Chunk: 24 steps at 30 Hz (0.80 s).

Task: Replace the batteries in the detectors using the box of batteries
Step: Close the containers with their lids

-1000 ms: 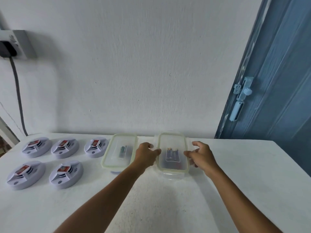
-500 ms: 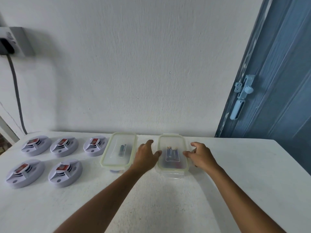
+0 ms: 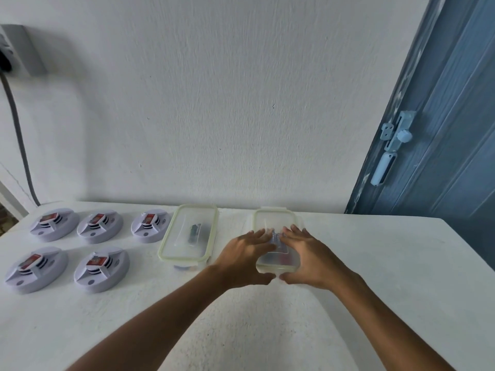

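left hand (image 3: 242, 257): flat on the lid of the right box (image 3: 276, 226), fingers straight, thumb tucked at the near edge
right hand (image 3: 308, 254): same deal, mirrored, nearly touching the left
step: looks like getting the battery box open, lid still on
next move: probably popping the clips at the ends and lifting the lid; needs a steady hold so nothing slides
left box (image 3: 187, 234): at 9 o'clock of the hands, clear plastic, greenish rim, dark item inside
detectors (image 3: 101, 269): five round white discs further out at 9 o'clock, red-labelled batteries showing
table (image 3: 375, 263): white, rough texture
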{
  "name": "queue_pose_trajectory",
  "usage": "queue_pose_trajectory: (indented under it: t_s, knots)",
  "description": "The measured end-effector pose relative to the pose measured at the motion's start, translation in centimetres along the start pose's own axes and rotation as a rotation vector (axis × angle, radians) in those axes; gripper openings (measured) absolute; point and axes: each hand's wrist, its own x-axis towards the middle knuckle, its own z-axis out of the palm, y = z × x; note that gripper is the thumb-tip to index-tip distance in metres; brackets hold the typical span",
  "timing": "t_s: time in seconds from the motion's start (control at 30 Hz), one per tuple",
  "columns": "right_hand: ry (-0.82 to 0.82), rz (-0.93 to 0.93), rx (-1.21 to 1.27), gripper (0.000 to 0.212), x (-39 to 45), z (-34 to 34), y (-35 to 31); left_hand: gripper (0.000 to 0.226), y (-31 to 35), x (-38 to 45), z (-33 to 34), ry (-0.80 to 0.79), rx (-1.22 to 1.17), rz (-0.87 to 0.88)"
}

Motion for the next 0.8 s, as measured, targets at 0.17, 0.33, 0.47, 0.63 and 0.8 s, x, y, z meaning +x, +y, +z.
queue_pose_trajectory:
  t_s: [0.17, 0.33, 0.47, 0.63, 0.8]
  knots:
    - [0.045, -0.024, -0.068, 0.097, 0.4, 0.7, 0.5, 0.063, -0.1, 0.0, 0.4, 0.043, 0.021, 0.041]
    - [0.071, -0.056, -0.101, 0.093, 0.4, 0.9, 0.6, 0.059, 0.0, 0.0, 0.9, 0.038, 0.023, 0.041]
    - [0.115, -0.057, 0.045, 0.078, 0.6, -0.3, 0.9, 0.062, 0.0, 0.2, -0.4, -0.062, -0.023, 0.016]
    - [0.143, 0.068, -0.005, 0.065, 2.2, 0.1, 1.4, 0.056, -0.5, 0.6, -2.7, -0.219, 0.084, -0.076]
    - [0.216, 0.073, -0.113, 0.106, 1.4, 0.9, 1.8, 0.051, -0.9, -0.2, -3.5, -0.298, 0.184, -0.317]
